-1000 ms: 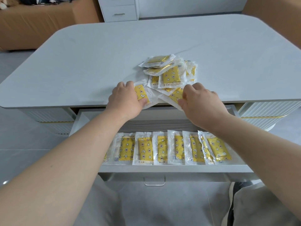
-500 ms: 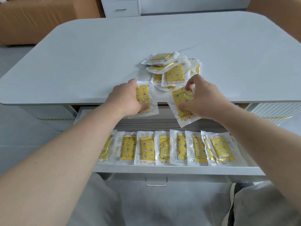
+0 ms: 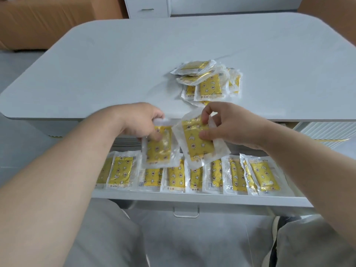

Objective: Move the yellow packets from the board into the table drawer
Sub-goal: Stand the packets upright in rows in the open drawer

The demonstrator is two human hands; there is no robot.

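Note:
A pile of yellow packets [image 3: 210, 81] in clear wrappers lies on the grey tabletop [image 3: 115, 70], right of centre. My left hand [image 3: 140, 120] pinches one yellow packet [image 3: 159, 151] by its top edge, hanging over the open drawer [image 3: 202, 198]. My right hand [image 3: 229, 126] pinches a second packet [image 3: 198, 145], tilted, just right of the first. Both held packets are past the table's front edge, above a row of several packets [image 3: 212, 175] standing side by side in the drawer.
The drawer's metal handle [image 3: 185, 212] points at my lap. A white cabinet [image 3: 147, 6] and brown cardboard boxes [image 3: 48, 22] stand beyond the table's far edge. My knees sit below the drawer front.
Both hands lifted a packet each off the table's front edge and drew them toward me, so they now hang over the open drawer. The pile on the table stayed put.

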